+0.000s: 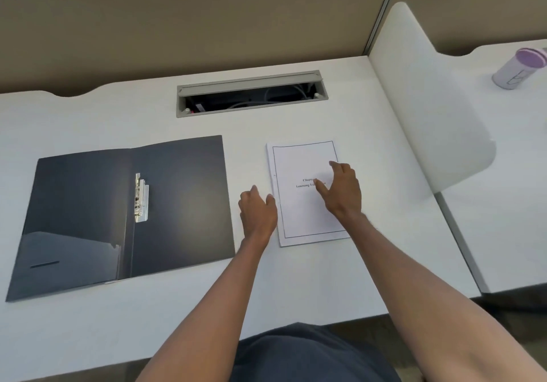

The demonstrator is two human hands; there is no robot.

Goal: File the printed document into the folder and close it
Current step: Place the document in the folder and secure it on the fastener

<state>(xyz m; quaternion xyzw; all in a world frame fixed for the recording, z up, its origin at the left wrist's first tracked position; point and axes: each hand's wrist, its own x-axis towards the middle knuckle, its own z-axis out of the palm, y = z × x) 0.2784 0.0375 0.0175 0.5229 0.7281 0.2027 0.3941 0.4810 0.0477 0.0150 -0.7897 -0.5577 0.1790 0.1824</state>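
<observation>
A dark folder point(183, 201) lies spread open on the left of the white desk point(296, 287), with a silver metal clip point(141, 198) beside its spine. To its right lies the printed document point(302, 162), a white stapled stack with a black border and small title text. My left hand point(257, 212) hovers at the document's left edge, fingers apart, holding nothing. My right hand point(342, 192) is over the middle of the page, fingers spread, covering part of the title. Whether either hand touches the paper I cannot tell.
An open cable slot point(251, 94) with wires is set in the desk behind the folder and document. A beige partition wall point(207, 26) stands at the back. A white divider point(429, 100) rises on the right; beyond it a purple-lidded cup point(518, 69) stands on the neighbouring desk.
</observation>
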